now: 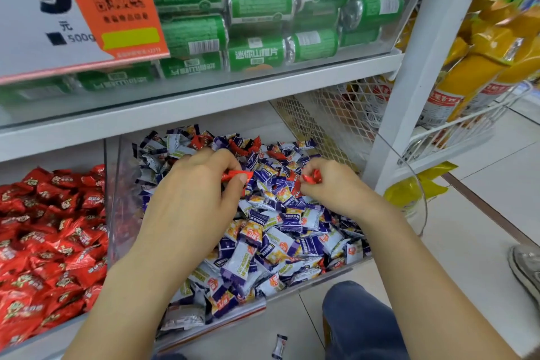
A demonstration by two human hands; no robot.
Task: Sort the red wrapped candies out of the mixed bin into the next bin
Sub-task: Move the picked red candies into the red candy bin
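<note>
Left fingers: curled around a red wrapped candy (236,176), pinched between thumb and forefinger; the left hand (193,199) hangs over the rear-left part of the mixed bin (112,213).
Right fingers: bunched tight on a second red candy (311,177), only the crumpled wrapper end showing; the right hand (330,187) sits over the bin's rear-right part.
Task items, location: both held candies are just above the purple-and-white candies (271,242) in the mixed bin. More red pieces (248,145) lie toward that bin's back edge. The red bin (43,242) adjoins the mixed bin on its left side.
Risk, grip: both holds look to be on wrapper ends rather than the body; a slick foil end could slip and drop a candy back into the pile.
Risk, transfer: the clear divider wall between the bins stands in the path; a low carry by the right hand, which has the whole mixed bin to cross, could clip it or the left forearm.
Risk, spill: the mixed bin is heaped to its front lip; a dragging wrist could push pieces over. One stray candy (280,345) already lies on the floor in front of the bin.
Risk, mis-sort: purple wrappers carry orange-red marks; a hurried pick may confuse them.
Hand pose: both forearms reach forward and down into the mixed bin from its front, backs of the hands up, wrists roughly straight.
</note>
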